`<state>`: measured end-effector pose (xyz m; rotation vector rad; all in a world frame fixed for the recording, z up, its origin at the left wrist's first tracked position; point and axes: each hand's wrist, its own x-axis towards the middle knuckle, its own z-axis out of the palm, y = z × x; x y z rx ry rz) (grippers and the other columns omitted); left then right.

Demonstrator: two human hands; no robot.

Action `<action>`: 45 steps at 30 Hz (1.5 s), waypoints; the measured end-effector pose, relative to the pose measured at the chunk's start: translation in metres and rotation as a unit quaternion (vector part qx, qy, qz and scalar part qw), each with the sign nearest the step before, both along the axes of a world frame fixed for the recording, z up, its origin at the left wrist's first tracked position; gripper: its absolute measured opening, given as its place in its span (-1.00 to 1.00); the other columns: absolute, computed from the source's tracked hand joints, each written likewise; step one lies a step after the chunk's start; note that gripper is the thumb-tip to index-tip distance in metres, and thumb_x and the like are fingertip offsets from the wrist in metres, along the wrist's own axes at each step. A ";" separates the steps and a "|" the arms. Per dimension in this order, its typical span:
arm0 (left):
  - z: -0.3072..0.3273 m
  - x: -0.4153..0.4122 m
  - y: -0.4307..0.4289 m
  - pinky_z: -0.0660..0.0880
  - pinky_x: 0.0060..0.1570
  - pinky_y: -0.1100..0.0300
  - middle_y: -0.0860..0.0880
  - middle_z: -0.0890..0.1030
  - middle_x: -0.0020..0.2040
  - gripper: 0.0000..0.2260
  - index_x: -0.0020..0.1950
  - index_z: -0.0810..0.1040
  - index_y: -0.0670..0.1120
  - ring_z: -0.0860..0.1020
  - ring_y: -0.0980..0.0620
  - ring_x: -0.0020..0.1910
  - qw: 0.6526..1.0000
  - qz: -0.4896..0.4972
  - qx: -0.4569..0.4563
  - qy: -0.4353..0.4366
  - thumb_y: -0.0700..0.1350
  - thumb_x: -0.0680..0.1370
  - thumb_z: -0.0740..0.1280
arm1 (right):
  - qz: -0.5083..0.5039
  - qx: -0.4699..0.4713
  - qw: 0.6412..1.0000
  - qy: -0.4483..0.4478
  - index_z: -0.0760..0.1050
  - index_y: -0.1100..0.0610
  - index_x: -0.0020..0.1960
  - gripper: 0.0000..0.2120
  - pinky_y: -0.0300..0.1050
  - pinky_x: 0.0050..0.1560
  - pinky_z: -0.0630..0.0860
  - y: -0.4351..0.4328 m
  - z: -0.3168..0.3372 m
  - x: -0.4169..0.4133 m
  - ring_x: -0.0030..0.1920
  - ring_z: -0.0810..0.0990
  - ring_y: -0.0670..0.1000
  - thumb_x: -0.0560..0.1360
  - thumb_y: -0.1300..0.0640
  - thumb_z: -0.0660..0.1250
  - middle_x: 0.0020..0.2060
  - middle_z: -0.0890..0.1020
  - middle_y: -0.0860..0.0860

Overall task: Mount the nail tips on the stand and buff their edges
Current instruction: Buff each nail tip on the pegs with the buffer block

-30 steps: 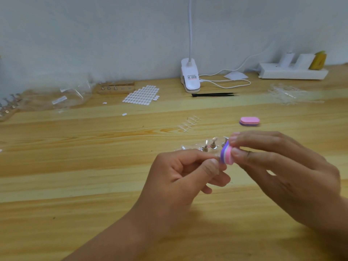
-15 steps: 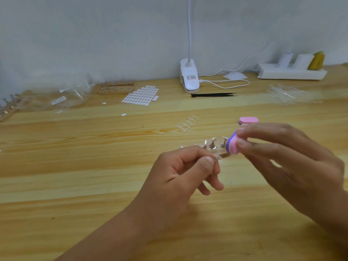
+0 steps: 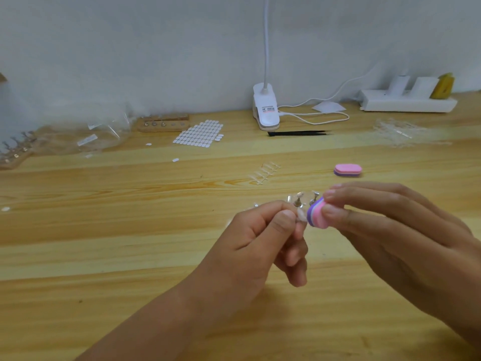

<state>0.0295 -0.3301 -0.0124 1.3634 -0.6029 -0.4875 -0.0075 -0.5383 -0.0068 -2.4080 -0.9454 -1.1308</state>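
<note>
My left hand (image 3: 256, 239) pinches a small clear nail tip (image 3: 302, 217) between thumb and forefinger, above the table's middle. My right hand (image 3: 398, 238) pinches a pink and purple buffer block (image 3: 316, 214) whose edge touches that tip. Just behind the hands stands a clear stand (image 3: 303, 200) with metal pegs, partly hidden by my fingers. A short strip of clear nail tips (image 3: 264, 173) lies farther back on the wooden table (image 3: 130, 230).
A second pink buffer block (image 3: 348, 169) lies behind my right hand. Along the back are a white clip lamp (image 3: 266, 110), black tweezers (image 3: 296, 133), a sheet of adhesive tabs (image 3: 199, 134), a wooden stand (image 3: 163, 123), plastic bags (image 3: 86, 136), a power strip (image 3: 407, 100) and more nail tips (image 3: 398, 131).
The buffer in my right hand drew away to the right from the nail tip half a second ago and has come back against it. My left hand stayed in nearly the same place.
</note>
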 end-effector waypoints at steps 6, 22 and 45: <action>-0.003 -0.002 -0.001 0.47 -0.37 0.26 0.08 0.44 -0.44 -0.75 -0.18 0.52 0.00 0.51 0.05 -0.51 1.000 -0.005 0.010 -0.009 -0.08 0.64 0.13 | 0.018 0.010 1.000 0.000 0.59 0.28 0.13 -0.59 -0.15 0.20 0.51 0.004 -0.011 0.004 0.15 0.64 0.10 0.31 0.47 0.51 0.07 0.65 0.16; -0.003 -0.003 -0.002 0.48 -0.39 0.24 0.04 0.48 -0.48 -0.73 -0.16 0.47 -0.16 0.53 0.03 -0.52 0.999 -0.018 0.013 0.031 -0.03 0.63 0.15 | 0.069 0.020 0.997 -0.006 0.58 0.27 0.15 -0.59 -0.11 0.18 0.53 0.005 -0.016 0.008 0.18 0.63 0.10 0.33 0.43 0.52 0.10 0.64 0.14; -0.004 0.001 0.001 0.46 -0.39 0.27 0.03 0.46 -0.47 -0.75 -0.23 0.49 0.00 0.52 0.01 -0.52 0.999 0.033 0.011 0.018 -0.01 0.61 0.15 | 0.164 0.449 0.816 0.324 0.55 -0.05 0.26 -0.66 -0.14 0.13 0.59 0.012 -0.004 0.009 0.02 0.71 0.10 0.50 0.00 0.43 0.02 0.66 0.05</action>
